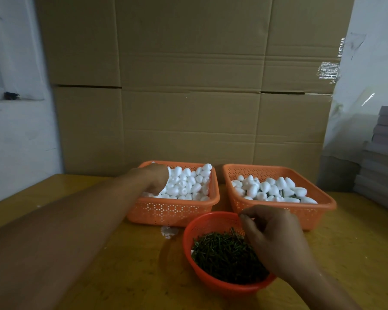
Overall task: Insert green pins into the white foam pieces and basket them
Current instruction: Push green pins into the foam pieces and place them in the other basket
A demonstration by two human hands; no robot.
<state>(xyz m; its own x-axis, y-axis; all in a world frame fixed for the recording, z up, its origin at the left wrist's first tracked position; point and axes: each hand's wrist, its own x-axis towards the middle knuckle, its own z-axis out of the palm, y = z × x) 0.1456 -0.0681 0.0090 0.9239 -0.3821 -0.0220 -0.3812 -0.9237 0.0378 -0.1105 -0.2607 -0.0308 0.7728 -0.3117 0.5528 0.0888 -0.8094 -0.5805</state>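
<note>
My left hand (155,180) reaches into the left orange basket (173,211), which is heaped with plain white foam pieces (186,184). Its fingers curl down into the pile, and whether they hold a piece is hidden. My right hand (271,240) hovers over the right side of the round orange bowl (211,222) full of green pins (224,253). Thumb and forefinger tips meet in a pinch on a thin green pin just above the bowl's far rim. The right orange basket (318,211) holds foam pieces (276,190), some with dark green pins showing between them.
Everything stands on a yellow wooden table (132,265) backed by a cardboard wall (188,108). A crumb of white foam (169,232) lies between the left basket and the bowl. Stacked grey boards (383,157) rise at the right edge.
</note>
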